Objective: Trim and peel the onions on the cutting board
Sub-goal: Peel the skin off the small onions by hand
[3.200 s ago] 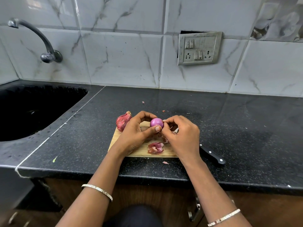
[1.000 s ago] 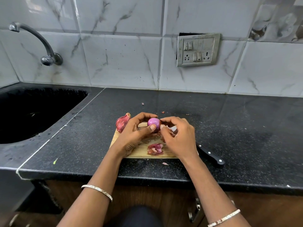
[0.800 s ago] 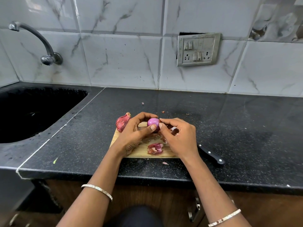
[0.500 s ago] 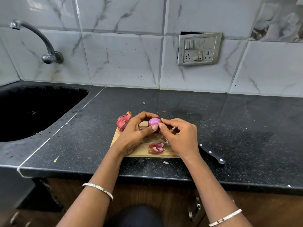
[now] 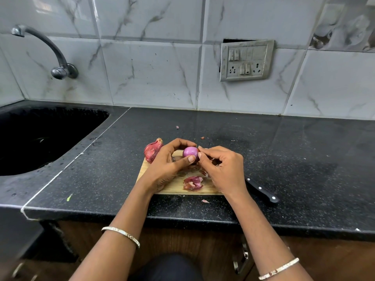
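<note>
A small peeled purple onion (image 5: pixel 189 152) is held above the wooden cutting board (image 5: pixel 175 184). My left hand (image 5: pixel 166 166) grips it between thumb and curled fingers. My right hand (image 5: pixel 222 169) has its fingertips pinching at the onion's right side. An unpeeled red onion (image 5: pixel 152 152) lies at the board's far left corner. A curl of red onion skin (image 5: pixel 192 183) lies on the board near its front edge. The knife's black handle (image 5: pixel 261 190) sticks out on the counter to the right of the board; its blade is hidden behind my right hand.
The black counter (image 5: pixel 284 159) carries small skin scraps (image 5: pixel 205 201) in front of and behind the board. A dark sink (image 5: pixel 40 138) with a tap (image 5: pixel 58 65) lies to the left. A switch panel (image 5: pixel 246 60) sits on the tiled wall.
Both hands stay on the onion over the board; my right fingertips shift slightly along its right side. Nothing else has moved.
</note>
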Motion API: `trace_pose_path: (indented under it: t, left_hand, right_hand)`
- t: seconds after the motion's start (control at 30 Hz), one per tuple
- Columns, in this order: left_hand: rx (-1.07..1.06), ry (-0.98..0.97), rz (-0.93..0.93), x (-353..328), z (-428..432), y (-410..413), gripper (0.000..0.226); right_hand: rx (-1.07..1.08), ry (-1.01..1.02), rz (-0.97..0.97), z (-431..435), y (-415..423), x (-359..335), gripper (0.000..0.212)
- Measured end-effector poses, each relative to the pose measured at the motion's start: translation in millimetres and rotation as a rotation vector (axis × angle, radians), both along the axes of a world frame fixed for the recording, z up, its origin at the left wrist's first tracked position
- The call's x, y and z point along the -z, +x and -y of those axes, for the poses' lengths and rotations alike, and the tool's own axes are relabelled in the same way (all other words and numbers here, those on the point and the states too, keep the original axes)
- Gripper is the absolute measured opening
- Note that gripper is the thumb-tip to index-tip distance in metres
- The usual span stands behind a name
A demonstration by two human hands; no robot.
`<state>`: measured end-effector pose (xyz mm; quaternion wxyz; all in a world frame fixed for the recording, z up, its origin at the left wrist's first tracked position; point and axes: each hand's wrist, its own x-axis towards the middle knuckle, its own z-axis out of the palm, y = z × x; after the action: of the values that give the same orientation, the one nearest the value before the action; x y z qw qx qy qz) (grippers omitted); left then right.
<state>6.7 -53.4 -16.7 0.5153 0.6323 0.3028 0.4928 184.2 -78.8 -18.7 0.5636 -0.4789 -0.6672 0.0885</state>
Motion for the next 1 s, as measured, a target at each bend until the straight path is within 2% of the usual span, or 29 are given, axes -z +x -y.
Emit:
trace_pose_path:
  t: [0.27, 0.53, 0.7, 1.0]
  left_hand:
    - [0.001, 0.009, -0.027, 0.6, 0.4, 0.9, 0.045]
    - [0.007, -0.015, -0.057, 1.8, 0.2, -0.1, 0.038]
    - [-0.053, 0.010, -0.060, 1.2, -1.1, 1.6, 0.044]
    - [-0.053, 0.013, -0.078, 3.0, -2.1, 0.8, 0.038]
  right_hand:
    - [0.028, 0.040, 0.064, -1.5, -0.2, 2.3, 0.015]
    - [0.134, 0.082, 0.145, 1.6, -2.2, -1.4, 0.011]
    - [0.095, 0.053, 0.055, 6.0, -4.3, -4.8, 0.011]
    - [0.088, 0.075, 0.075, 5.1, -3.0, -4.2, 0.004]
